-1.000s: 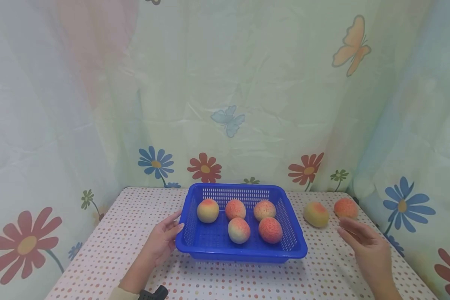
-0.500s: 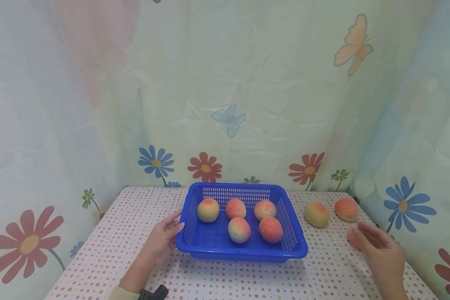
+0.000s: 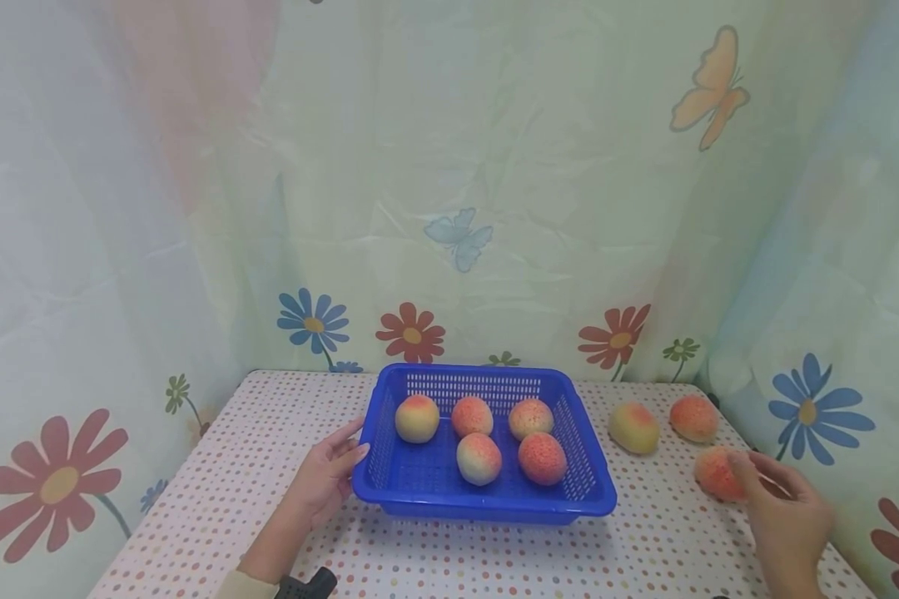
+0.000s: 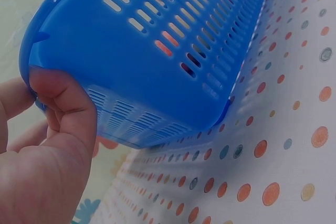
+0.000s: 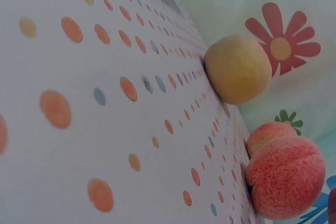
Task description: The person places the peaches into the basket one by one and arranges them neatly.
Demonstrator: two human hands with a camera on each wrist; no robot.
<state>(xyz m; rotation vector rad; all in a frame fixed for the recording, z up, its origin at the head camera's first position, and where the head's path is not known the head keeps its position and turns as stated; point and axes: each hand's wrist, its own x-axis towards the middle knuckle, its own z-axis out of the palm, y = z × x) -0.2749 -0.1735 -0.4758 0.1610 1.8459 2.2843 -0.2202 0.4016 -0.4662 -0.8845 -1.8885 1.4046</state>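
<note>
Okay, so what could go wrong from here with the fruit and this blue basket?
The red fruit beside the right hand sits near the right edge of the table; a nudge might roll it off. The left hand holds only one end of the blue basket, so lifting there might tilt it and set the five fruits inside rolling.

Right of the blue slotted plastic basket, a bare right hand kinda hides a round pinkish-red peach, contact's unclear tbh.
</note>
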